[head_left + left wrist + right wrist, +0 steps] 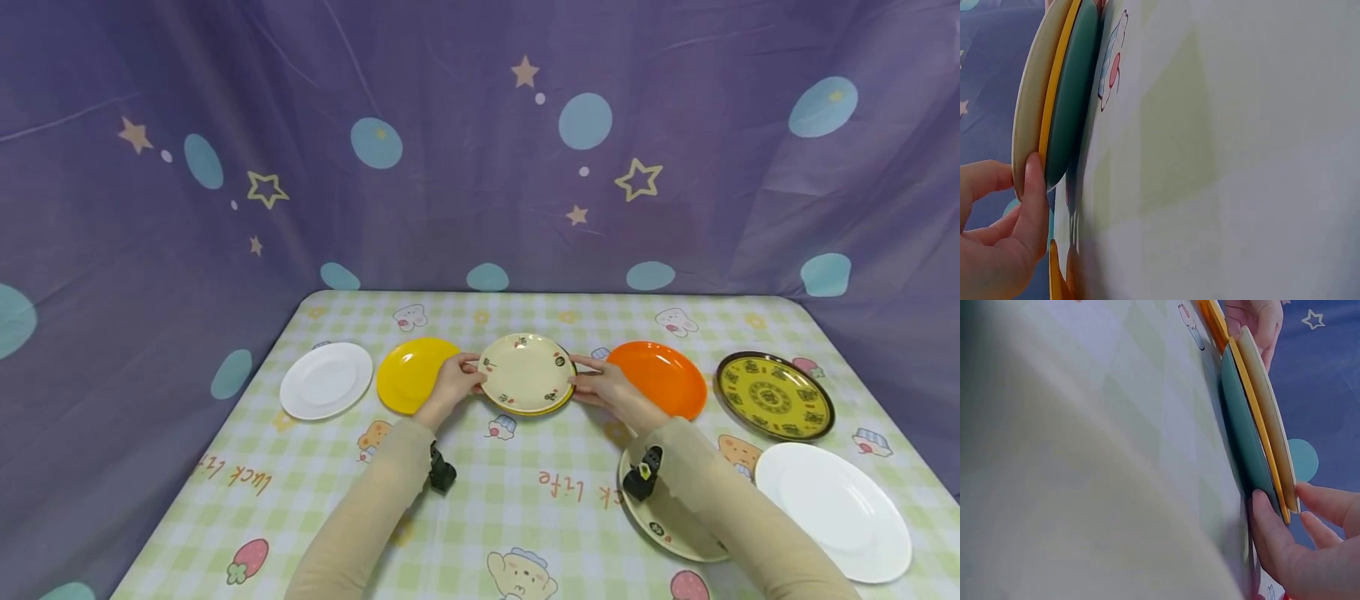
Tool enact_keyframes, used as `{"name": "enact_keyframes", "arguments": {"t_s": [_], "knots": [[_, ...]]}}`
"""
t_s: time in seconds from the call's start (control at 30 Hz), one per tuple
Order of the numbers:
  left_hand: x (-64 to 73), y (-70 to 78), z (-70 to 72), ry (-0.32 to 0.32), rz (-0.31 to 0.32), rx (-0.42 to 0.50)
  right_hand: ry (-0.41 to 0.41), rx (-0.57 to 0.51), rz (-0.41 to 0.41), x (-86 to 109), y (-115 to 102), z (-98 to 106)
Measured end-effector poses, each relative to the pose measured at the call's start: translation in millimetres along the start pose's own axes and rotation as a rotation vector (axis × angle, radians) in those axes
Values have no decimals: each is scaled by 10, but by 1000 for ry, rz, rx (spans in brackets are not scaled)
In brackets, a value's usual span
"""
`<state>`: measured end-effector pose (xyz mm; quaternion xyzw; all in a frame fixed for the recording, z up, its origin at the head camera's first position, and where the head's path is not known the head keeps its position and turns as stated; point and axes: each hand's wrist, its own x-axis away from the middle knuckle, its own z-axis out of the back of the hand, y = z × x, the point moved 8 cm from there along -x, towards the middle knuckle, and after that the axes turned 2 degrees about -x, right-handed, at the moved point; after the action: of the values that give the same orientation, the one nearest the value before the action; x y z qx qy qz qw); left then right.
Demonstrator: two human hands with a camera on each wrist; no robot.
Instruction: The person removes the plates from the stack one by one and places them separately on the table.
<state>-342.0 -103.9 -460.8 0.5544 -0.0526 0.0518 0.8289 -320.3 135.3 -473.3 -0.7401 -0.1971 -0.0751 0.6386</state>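
Observation:
A round cream plate (527, 375) with small printed motifs round its rim sits over a second plate (1071, 100) with a yellow edge and dark green underside. My left hand (455, 382) pinches the cream plate's left rim between thumb and fingers, one fingertip also at the yellow edge. At the opposite side, my right hand (603, 387) holds the rim, with a finger on the cream plate and a fingertip against the green underside (1244, 419). Both plates lie nearly level, close over the checked tablecloth.
To the left are a white plate (327, 381) and a yellow plate (408, 377). An orange plate (663, 375), a patterned dark-rimmed plate (772, 396) and a white oval plate (832, 508) stand right. Under my right forearm is a larger cream plate (667, 521). A purple curtain (480, 208) hangs behind.

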Motion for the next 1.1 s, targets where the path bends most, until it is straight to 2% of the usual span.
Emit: {"name": "enact_keyframes", "arguments": {"t_s": [0.4, 0.67, 0.87, 1.1], "knots": [[20, -1, 63, 6, 7, 82, 11, 6, -9, -25, -1, 17], [43, -21, 89, 11, 41, 128, 23, 36, -17, -44, 0, 12], [61, -16, 127, 4, 35, 150, 34, 33, -22, -48, -6, 16], [123, 3, 185, -7, 36, 153, -29, 29, -10, 4, 2, -12]]}}
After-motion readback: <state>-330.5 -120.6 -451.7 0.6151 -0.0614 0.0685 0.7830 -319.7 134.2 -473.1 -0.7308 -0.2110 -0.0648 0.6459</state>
